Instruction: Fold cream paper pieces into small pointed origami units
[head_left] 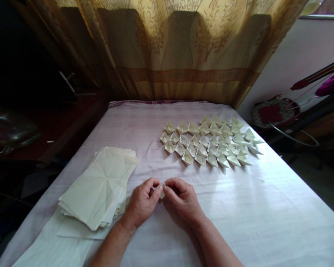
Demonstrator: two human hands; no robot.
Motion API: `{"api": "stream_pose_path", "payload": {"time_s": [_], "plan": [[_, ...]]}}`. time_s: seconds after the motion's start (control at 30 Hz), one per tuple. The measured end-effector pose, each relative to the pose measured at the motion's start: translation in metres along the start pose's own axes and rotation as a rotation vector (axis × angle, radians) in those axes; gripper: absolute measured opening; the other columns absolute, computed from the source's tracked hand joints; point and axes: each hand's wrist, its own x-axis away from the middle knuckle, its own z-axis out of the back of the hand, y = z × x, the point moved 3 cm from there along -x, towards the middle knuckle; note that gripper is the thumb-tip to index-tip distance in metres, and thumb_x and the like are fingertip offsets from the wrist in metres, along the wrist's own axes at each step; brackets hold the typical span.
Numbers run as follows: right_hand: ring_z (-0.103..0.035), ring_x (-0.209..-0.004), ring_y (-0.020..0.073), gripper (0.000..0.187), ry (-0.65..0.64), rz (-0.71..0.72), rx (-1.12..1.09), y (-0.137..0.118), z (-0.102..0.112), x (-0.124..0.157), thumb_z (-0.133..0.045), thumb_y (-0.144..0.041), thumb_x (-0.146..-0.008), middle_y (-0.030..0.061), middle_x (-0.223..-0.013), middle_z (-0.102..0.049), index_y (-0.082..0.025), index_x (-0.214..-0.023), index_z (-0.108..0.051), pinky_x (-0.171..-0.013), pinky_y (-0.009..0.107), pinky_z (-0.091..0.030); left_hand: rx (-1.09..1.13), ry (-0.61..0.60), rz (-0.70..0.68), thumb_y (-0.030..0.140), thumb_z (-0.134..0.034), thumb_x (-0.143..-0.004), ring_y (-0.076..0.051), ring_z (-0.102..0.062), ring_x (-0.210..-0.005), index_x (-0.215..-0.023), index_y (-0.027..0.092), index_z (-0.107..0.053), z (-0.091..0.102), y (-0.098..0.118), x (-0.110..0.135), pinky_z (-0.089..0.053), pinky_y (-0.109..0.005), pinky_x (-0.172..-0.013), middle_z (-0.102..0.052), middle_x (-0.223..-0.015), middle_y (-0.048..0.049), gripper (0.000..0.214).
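Left hand [141,204] and right hand [183,202] close together at the lower middle of the frame, fingertips pinched shut on one small paper piece [162,191], only partly folded. Thick stack of flat sheets [98,189] at the lower left, not folded yet. Many finished folded shapes [211,142] in rows at the upper right. Lots done, lots left, by the look of it. All on a cloth-covered surface [267,211].

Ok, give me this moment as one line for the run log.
left hand, right hand: pinching small folded paper piece | at left: creased sheet stack | beyond: folded pieces in rows
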Motion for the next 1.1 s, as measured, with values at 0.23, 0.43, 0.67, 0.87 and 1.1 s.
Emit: {"api": "stream_pose_path", "payload": {"time_s": [0.23, 0.43, 0.67, 0.87, 1.1], "plan": [[-0.059, -0.06, 0.0119, 0.019, -0.033, 0.014, -0.019, 0.0008, 0.0019, -0.0015, -0.056, -0.03, -0.084, 0.0009, -0.066, -0.066, -0.017, -0.075, -0.066, -0.058, 0.02, -0.046, -0.096, 0.003, -0.02, 0.039, -0.048, -0.09, -0.012, -0.057, -0.059, -0.082, 0.02, -0.061, -0.0008, -0.004, 0.0002, -0.044, -0.022, -0.059, -0.062, -0.067, 0.0015, 0.025], [-0.054, -0.056, 0.0109, 0.017, 0.006, 0.031, 0.039, 0.0012, 0.0017, -0.001, -0.055, -0.028, -0.083, -0.0008, -0.062, -0.061, -0.019, -0.071, -0.061, -0.055, 0.02, -0.043, -0.113, -0.002, -0.036, 0.037, -0.048, -0.088, -0.012, -0.057, -0.06, -0.084, 0.019, -0.062, 0.0014, 0.0017, 0.0004, -0.044, -0.022, -0.06, -0.063, -0.069, 0.0015, 0.022], [-0.053, -0.058, 0.0114, 0.015, 0.082, -0.03, -0.042, 0.0062, -0.0001, -0.0003, -0.054, -0.03, -0.084, -0.0019, -0.063, -0.059, -0.019, -0.075, -0.061, -0.057, 0.02, -0.043, -0.071, -0.082, 0.029, 0.037, -0.055, -0.082, -0.012, -0.053, -0.055, -0.081, 0.018, -0.063, -0.0004, 0.0015, 0.0014, -0.04, -0.02, -0.054, -0.06, -0.06, 0.0034, 0.02], [-0.055, -0.06, 0.0115, 0.016, 0.001, -0.017, -0.048, 0.0017, 0.0024, -0.0011, -0.054, -0.031, -0.085, -0.0011, -0.066, -0.061, -0.019, -0.076, -0.061, -0.058, 0.02, -0.044, 0.014, -0.077, 0.076, 0.037, -0.054, -0.082, -0.011, -0.051, -0.055, -0.074, 0.018, -0.059, -0.0017, -0.0043, 0.0001, -0.038, -0.019, -0.053, -0.057, -0.059, 0.0033, 0.022], [-0.051, -0.056, 0.0106, 0.018, -0.01, -0.001, 0.0, -0.002, 0.004, -0.0015, -0.055, -0.03, -0.083, -0.0021, -0.06, -0.058, -0.019, -0.07, -0.059, -0.054, 0.02, -0.041, 0.006, -0.109, 0.058, 0.037, -0.054, -0.083, -0.012, -0.053, -0.055, -0.072, 0.018, -0.06, 0.0008, 0.0027, 0.0014, -0.04, -0.02, -0.053, -0.06, -0.059, 0.0023, 0.023]]}}
